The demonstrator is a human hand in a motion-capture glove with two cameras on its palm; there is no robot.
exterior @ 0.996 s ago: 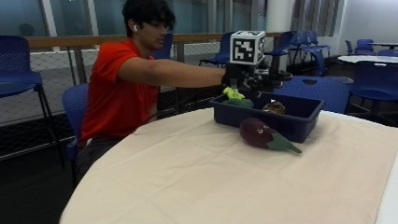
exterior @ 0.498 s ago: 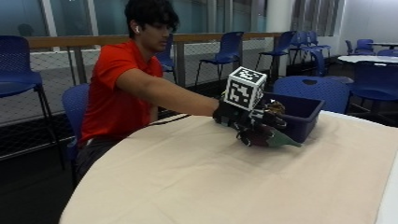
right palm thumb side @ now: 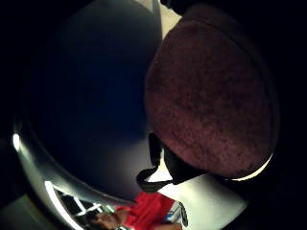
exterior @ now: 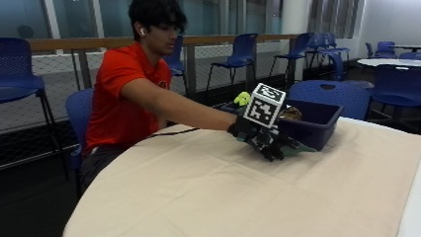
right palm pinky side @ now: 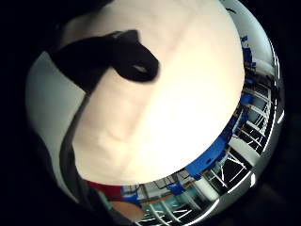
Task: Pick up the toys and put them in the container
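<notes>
The gloved right hand (exterior: 263,139) lies on the table (exterior: 217,197) just in front of the blue bin (exterior: 315,122), fingers curled down over a dark red toy (right palm thumb side: 211,96) with a green tip. That toy fills the thumb-side palm view, so it seems gripped, though the outside view mostly hides it. A yellow-green toy (exterior: 242,98) shows at the bin's far rim.

My glove (exterior: 263,139) black. Toy under my palm: dark maroon body (right palm thumb side: 211,96), green end (exterior: 297,147). Container (exterior: 315,123) dark blue, yellow-green toy (exterior: 242,98) at its far side. Tablecloth (exterior: 217,192) plain beige. My shirt (exterior: 118,98) red-orange.
</notes>
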